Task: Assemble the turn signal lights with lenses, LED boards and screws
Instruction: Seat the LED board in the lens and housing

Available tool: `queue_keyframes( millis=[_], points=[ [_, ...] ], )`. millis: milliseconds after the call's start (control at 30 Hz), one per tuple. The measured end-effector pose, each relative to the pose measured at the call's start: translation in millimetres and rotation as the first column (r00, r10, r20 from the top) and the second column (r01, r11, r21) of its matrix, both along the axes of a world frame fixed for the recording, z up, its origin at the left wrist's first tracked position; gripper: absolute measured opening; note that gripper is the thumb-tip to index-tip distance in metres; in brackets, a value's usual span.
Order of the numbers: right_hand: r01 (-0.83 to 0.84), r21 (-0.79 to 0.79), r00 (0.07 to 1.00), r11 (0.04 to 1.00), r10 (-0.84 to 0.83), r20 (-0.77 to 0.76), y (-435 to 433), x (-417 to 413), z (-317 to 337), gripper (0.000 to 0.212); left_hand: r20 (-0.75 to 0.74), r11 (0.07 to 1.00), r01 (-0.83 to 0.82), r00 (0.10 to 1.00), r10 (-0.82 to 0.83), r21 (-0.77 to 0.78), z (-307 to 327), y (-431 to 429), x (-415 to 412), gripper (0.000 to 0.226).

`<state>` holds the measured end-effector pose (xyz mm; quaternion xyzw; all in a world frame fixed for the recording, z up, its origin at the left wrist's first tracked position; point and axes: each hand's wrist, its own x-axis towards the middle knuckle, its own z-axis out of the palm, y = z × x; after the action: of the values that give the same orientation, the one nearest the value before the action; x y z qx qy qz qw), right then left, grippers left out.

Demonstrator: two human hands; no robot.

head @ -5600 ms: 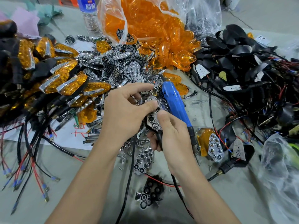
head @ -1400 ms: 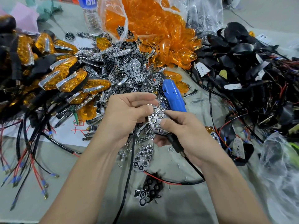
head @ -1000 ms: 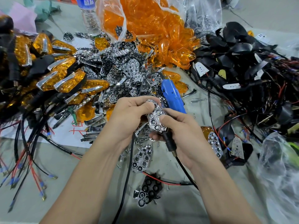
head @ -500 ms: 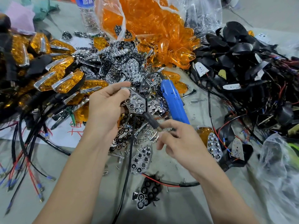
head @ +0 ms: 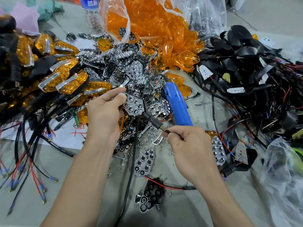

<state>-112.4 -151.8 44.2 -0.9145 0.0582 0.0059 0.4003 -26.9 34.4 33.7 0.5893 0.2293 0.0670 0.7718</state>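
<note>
Reflector unit point(head: 134, 105) leftward, between left fingers point(head: 114, 92).

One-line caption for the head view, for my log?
Left hand holds a chrome-reflector lamp unit; right hand pinches its lead beside the blue screwdriver.

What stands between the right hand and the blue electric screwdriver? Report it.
Nothing visible does. The blue electric screwdriver lies uncovered just beyond the right hand, though that hand pinches the stalk of the turn signal light in the left hand.
</note>
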Motion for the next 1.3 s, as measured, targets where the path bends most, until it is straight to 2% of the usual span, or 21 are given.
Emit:
queue_keyframes(
  millis=[267,467,667,733,800,867,933,1000,1167,1233,1300],
  points=[
    [-0.058,-0.162,0.998,0.985,0.054,-0.028,-1.7,-5.4,9.6,0.024,-0.038,0.999,-0.028,0.999,0.027,-0.031,-10.0,-0.2,-0.3,0.025],
    [-0.029,-0.112,1.000,0.993,0.030,0.008,4.9,-6.9,10.0,0.023,-0.062,0.995,-0.071,0.996,0.066,-0.071,-16.1,-1.6,0.0,0.021],
    [-0.072,-0.052,0.996,0.996,0.069,-0.060,-1.0,-0.3,-2.6,0.019,-0.001,0.997,-0.045,0.999,0.045,-0.061,-5.8,6.0,0.7,0.023],
    [-0.064,0.015,0.996,0.998,0.065,-0.058,-0.6,2.4,-6.0,0.019,0.044,0.998,0.035,0.998,-0.033,-0.050,0.3,7.5,0.1,0.024],
    [-0.049,0.057,0.997,0.997,0.052,-0.048,1.5,4.0,-9.4,0.021,0.104,0.978,0.203,0.975,-0.197,-0.051,4.9,7.2,-1.5,0.031],
    [-0.026,0.100,0.998,0.995,0.032,-0.055,2.9,3.9,-11.3,0.021,0.152,0.926,0.372,0.920,-0.361,-0.056,7.0,7.0,-3.7,0.046],
    [0.003,0.154,0.997,0.988,0.008,-0.072,2.5,3.4,-10.9,0.024,0.186,0.888,0.459,0.874,-0.448,-0.017,6.4,8.1,-4.6,0.063],
    [0.022,0.196,0.997,0.980,-0.006,-0.081,1.0,3.7,-9.3,0.027,0.223,0.860,0.505,0.833,-0.506,0.066,5.3,8.7,-5.3,0.074],
    [0.072,0.299,0.993,0.952,-0.042,-0.106,-0.1,5.0,-9.8,0.027,0.210,0.761,0.557,0.743,-0.636,0.334,7.1,11.6,-6.9,0.070],
    [0.088,0.320,0.992,0.943,-0.055,-0.113,1.0,4.7,-11.4,0.028,0.204,0.748,0.547,0.739,-0.642,0.375,9.0,11.4,-6.8,0.069],
    [0.096,0.316,0.991,0.944,-0.060,-0.121,1.6,3.9,-13.3,0.029,0.212,0.758,0.547,0.742,-0.635,0.355,10.1,10.4,-6.6,0.066]
  ],
)
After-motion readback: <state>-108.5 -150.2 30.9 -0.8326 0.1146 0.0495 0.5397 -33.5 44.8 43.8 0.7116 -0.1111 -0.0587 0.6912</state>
